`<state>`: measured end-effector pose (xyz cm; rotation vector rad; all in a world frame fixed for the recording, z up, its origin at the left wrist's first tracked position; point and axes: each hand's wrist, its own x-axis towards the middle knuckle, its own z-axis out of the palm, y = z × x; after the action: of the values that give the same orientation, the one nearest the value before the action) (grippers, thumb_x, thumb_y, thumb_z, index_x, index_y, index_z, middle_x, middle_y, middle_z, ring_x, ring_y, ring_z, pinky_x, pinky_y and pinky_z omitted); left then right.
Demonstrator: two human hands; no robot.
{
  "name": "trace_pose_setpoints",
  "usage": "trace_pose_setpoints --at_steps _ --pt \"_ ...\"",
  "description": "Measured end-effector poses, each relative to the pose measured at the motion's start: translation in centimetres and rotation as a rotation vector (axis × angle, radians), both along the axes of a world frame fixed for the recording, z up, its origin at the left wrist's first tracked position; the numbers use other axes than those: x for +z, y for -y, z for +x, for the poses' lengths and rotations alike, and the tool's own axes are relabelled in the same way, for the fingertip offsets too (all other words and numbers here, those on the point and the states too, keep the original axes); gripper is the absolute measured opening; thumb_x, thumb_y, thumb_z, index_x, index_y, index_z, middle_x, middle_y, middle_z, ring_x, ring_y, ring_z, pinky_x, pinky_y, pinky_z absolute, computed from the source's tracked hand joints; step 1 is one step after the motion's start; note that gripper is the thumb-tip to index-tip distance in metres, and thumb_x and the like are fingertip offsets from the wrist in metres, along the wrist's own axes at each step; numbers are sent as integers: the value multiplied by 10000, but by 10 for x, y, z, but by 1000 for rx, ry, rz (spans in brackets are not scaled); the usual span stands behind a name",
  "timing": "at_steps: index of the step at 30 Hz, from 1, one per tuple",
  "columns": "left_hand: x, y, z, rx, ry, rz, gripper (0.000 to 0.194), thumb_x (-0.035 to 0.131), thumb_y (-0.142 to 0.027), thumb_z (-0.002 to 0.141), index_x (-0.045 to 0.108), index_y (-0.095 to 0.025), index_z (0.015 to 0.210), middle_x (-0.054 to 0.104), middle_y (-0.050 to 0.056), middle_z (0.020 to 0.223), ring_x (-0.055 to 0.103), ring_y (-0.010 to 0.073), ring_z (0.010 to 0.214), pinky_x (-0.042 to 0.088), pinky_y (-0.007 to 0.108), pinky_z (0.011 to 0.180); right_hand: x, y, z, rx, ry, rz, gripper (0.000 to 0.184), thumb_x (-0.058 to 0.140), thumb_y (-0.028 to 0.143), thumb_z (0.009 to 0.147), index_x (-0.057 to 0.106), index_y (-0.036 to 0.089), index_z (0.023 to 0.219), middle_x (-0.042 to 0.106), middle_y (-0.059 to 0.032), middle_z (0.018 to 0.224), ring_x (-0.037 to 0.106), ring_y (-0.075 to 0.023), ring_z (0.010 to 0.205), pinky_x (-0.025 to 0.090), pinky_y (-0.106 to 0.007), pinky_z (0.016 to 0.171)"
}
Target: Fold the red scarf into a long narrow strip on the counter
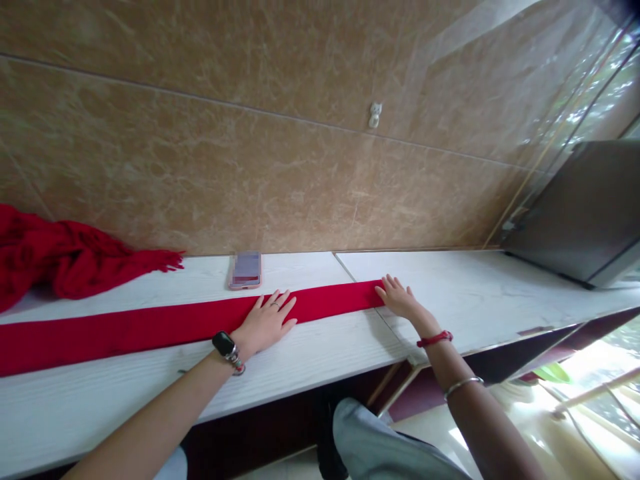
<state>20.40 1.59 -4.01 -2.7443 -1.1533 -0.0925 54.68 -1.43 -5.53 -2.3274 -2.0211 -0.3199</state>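
Note:
A long red scarf strip lies stretched flat along the white table, running from the left edge to its end near the table's seam. My left hand rests flat on the strip with fingers spread, a dark watch on its wrist. At the strip's right end, my right hand lies flat, its fingers touching the edge of the cloth. A red cord and a metal bangle circle that wrist. Neither hand holds anything.
A bunched red fringed scarf sits at the back left against the brown marble wall. A pink phone lies behind the strip. A dark box-like appliance stands at the right. A small white hook hangs on the wall.

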Motion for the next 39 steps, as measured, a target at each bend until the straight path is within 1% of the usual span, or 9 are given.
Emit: trace_pose_setpoints --at_steps 2,5,8,11,17,25,31,36,39 --pt "-1 3 0 -25 7 98 459 379 -340 911 400 -138 1322 377 131 1384 313 280 1279 288 441 1000 8 1 -27 121 -104 61 445 290 297 919 400 119 1312 361 -197 1380 284 -286 1294 345 -534 964" --pt "1 9 -3 -67 -4 187 383 421 -323 901 508 -136 1225 517 144 1250 470 265 1140 385 394 906 16 6 -74 540 -208 74 420 387 305 893 465 150 1276 462 -133 1325 403 -213 1231 367 -376 1000" --pt "4 13 -6 -104 8 229 302 455 -302 891 567 -158 1133 569 115 1139 552 227 984 440 332 783 18 14 -112 692 -172 72 354 427 243 877 544 172 1203 561 -97 1228 500 -207 1141 426 -341 943" --pt "6 13 -8 -147 52 241 236 461 -274 892 590 -182 1067 572 74 1073 560 191 912 439 289 725 17 17 -127 692 -83 98 311 423 176 875 591 151 1135 612 -103 1151 552 -210 1067 459 -334 892" --pt "8 10 -8 -184 72 221 180 435 -184 897 599 -179 971 586 43 918 554 154 803 420 252 654 17 13 -129 747 22 117 248 434 132 873 625 128 1031 658 -104 1036 601 -201 947 481 -295 793" --pt "10 18 -6 -275 18 277 164 471 -69 851 576 -147 949 610 56 881 553 178 819 410 290 667 13 12 -140 750 93 200 178 451 118 869 624 147 899 657 -66 831 594 -155 754 430 -250 669" --pt "6 27 2 -279 -25 350 144 458 -47 850 568 -107 919 600 103 924 546 207 874 407 326 700 8 12 -146 743 121 258 170 486 114 848 602 157 731 599 -31 697 533 -141 657 374 -257 619" --pt "4 29 3 -222 -9 334 139 461 -69 856 571 -104 932 591 105 928 536 215 897 403 330 714 0 8 -146 753 110 285 150 480 97 842 614 156 809 597 -39 748 525 -154 706 365 -270 661" --pt "5 27 0 -190 24 319 141 459 -72 857 574 -110 929 586 97 895 539 210 867 402 328 696 0 7 -146 752 127 315 185 459 88 845 613 156 769 582 -47 744 506 -161 708 355 -282 665"
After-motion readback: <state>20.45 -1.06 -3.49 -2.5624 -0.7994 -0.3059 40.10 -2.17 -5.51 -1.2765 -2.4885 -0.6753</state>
